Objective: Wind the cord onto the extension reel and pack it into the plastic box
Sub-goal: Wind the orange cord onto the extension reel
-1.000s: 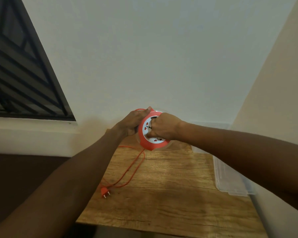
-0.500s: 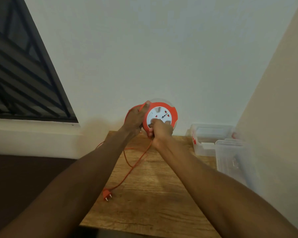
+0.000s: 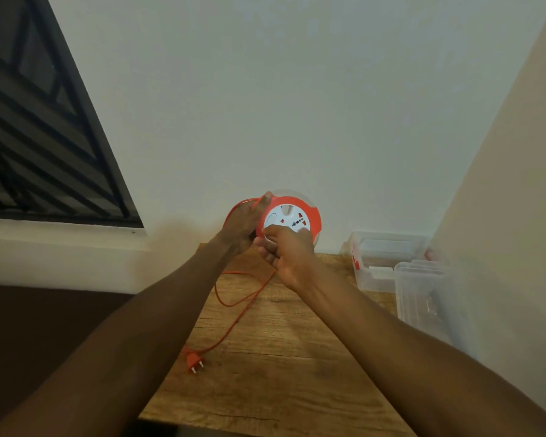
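Reel (image 3: 292,216): held up in front of me above the far edge of the desk (image 3: 281,373), white socket face toward me. My left hand (image 3: 243,225) grips its left rim; my right hand (image 3: 286,250) pinches at the lower face, likely the winding knob.

Cord (image 3: 234,307): runs down from under the reel, loops on the desk, trails toward me to the plug (image 3: 194,362), near my left forearm. Its slack lies below and left of my hands, long axis front to back.

Plastic box (image 3: 382,263): open, at the right, nearer my right hand.
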`<action>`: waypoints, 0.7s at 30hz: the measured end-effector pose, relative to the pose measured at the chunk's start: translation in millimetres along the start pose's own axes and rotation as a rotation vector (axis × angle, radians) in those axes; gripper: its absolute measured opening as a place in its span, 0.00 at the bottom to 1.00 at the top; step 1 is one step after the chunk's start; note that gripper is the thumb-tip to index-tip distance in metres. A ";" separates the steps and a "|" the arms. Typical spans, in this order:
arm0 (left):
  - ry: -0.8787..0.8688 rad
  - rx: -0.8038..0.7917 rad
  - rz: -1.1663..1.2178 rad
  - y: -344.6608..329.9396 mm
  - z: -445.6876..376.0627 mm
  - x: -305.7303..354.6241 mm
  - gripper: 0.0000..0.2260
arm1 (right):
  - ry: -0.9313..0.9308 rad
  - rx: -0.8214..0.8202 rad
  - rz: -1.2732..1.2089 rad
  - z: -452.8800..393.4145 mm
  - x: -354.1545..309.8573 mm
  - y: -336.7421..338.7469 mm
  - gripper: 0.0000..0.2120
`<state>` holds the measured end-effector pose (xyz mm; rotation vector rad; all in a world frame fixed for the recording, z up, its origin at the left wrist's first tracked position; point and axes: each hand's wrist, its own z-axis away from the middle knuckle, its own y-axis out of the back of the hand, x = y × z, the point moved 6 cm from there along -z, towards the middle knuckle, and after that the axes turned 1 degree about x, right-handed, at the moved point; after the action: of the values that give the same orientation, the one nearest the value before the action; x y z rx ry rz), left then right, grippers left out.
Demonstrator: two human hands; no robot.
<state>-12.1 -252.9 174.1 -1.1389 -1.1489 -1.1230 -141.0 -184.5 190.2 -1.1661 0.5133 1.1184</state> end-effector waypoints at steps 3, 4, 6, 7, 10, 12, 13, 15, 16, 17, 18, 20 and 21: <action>0.011 0.040 0.064 5.7 -1.0 -0.4 0.17 | 0.419 -0.026 0.625 4.8 -29.8 6.1 0.32; 0.010 0.036 0.068 6.5 -1.7 -0.2 0.17 | 0.660 -0.071 1.014 8.4 -43.6 3.4 0.28; 0.019 0.023 0.064 6.2 -1.2 0.0 0.17 | 1.021 -0.228 1.766 11.9 -54.8 -0.2 0.26; 0.027 0.012 0.062 5.5 -0.7 0.3 0.17 | 1.098 -0.324 2.026 10.0 -56.6 3.2 0.26; 0.046 -0.028 0.046 1.2 1.2 2.0 0.17 | 1.200 -0.504 2.445 3.0 -60.6 10.9 0.26; 0.057 -0.049 0.038 -1.7 2.3 1.6 0.18 | 1.278 -0.596 2.602 1.7 -61.0 9.2 0.28; 0.064 -0.059 0.030 -2.8 2.6 0.8 0.19 | 1.310 -0.647 2.651 1.9 -60.0 7.8 0.29; 0.078 -0.074 0.024 -3.6 2.4 -1.4 0.19 | 1.349 -0.744 2.725 2.7 -56.4 5.3 0.31; 0.084 -0.080 0.031 -3.7 2.3 -2.5 0.19 | 1.365 -0.780 2.756 3.3 -55.4 4.9 0.31; 0.089 -0.085 0.041 -3.3 2.5 -3.2 0.19 | 1.380 -0.792 2.779 3.3 -55.9 4.5 0.33; 0.093 -0.087 0.050 -2.7 2.3 -3.4 0.19 | 1.393 -0.772 2.794 3.1 -57.5 3.8 0.35; 0.101 -0.085 0.052 -1.6 1.6 -1.6 0.22 | 1.396 -0.677 2.808 2.0 -62.2 0.8 0.39; 0.103 -0.082 0.051 -1.2 0.8 -0.7 0.23 | 1.386 -0.653 2.809 0.3 -63.3 -1.1 0.41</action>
<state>-13.5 -252.2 173.5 -1.1532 -0.9972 -1.1842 -165.9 -210.9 242.1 0.3056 -1.4310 -0.8817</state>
